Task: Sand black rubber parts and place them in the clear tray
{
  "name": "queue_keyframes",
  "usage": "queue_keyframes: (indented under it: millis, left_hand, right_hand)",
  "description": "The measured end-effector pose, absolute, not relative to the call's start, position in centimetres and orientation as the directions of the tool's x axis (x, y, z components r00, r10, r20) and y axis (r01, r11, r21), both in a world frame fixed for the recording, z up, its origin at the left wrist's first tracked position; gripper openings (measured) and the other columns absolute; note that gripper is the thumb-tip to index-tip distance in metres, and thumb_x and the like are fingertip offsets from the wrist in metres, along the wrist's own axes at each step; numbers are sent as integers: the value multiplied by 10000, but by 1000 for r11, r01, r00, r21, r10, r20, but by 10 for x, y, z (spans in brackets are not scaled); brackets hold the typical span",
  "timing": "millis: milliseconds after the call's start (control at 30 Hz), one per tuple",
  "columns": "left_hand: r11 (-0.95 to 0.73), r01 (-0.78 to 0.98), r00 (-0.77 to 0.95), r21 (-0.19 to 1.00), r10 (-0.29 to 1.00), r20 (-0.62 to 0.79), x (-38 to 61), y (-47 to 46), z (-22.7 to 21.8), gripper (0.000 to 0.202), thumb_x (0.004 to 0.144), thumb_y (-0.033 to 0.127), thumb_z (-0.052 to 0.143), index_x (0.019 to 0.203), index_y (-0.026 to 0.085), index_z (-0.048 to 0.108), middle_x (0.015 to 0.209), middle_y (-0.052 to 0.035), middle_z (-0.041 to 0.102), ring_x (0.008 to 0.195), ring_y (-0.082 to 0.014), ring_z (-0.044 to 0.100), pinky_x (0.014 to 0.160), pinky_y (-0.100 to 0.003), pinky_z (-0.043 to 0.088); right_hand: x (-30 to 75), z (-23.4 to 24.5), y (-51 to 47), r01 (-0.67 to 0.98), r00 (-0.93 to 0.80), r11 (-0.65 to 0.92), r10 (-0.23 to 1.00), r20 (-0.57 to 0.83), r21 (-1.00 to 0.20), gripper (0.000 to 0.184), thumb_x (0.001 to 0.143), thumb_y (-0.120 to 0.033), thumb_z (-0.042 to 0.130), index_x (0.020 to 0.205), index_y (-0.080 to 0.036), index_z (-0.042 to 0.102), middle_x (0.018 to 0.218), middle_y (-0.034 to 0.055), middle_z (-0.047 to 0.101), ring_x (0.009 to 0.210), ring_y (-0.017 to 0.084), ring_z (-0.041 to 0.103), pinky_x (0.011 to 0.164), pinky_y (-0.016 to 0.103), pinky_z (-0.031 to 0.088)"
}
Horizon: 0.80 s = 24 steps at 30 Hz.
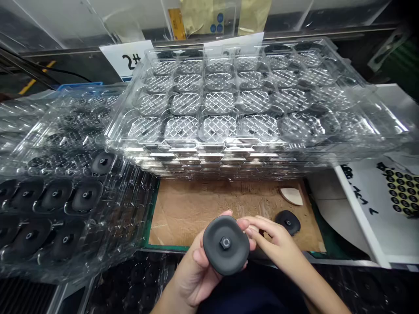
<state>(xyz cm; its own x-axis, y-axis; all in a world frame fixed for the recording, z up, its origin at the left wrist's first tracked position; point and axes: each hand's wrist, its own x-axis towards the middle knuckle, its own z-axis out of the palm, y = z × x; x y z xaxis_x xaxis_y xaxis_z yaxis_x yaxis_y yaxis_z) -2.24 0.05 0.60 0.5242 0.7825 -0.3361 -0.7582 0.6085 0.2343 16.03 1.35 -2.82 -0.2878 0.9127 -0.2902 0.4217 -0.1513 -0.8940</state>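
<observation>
While, in the head view, the left hand (200,275) is grasping a black rounded piece (225,245) by its rim over the cardboard (203,200), the right hand (277,239) is angling in, fingers bending near the piece's right edge; whether it is pinching anything, I cannot tell.

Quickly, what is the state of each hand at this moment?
Left hand: closed, holding a black rounded part.
Right hand: half-curled beside that part; whether it grips anything cannot be told.
</observation>
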Motion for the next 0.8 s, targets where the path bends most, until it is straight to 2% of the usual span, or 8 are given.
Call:
queue_keyframes:
  millis: [200,533,700,800]
  left_hand:
    - [577,-774,496,260,808,-318,-20,-3,8,600,590,427,773,1140,233,633,1106,-63,699,948,-232,670,718,-251,567]
    - [587,-758,507,285,804,-310,-19,-8,9,573,593,427,764,1130,267,642,1127,-45,696,953,-232,672,751,-268,562]
    - [572,-761,480,306,814,-328,-17,-10,12,552,594,400,780,1115,272,652,1109,-32,701,944,-229,675,749,-258,557]
    - [564,-747,443,353,817,-368,-16,-12,12,554,589,374,789,1116,274,648,1144,-32,685,977,-235,664,788,-274,544]
  right_hand:
    - [158,-23,15,440,-333,-149,889,-315,-885,278,898,-341,467,1025,-211,677,1001,64,691,941,218,627,819,340,478]
    - [159,-28,3,467,-322,-101,906,-276,-879,252,901,-330,481,1016,-249,690,948,54,700,893,215,637,760,328,502]
    - [166,-25,8,478,-274,-67,936,-221,-876,251,901,-321,483,1004,-219,688,942,59,705,868,210,646,723,314,509]
    - [168,1,13,481,-158,22,985,-62,-876,211,904,-279,502,1036,-237,663,992,42,695,898,188,636,703,275,493]
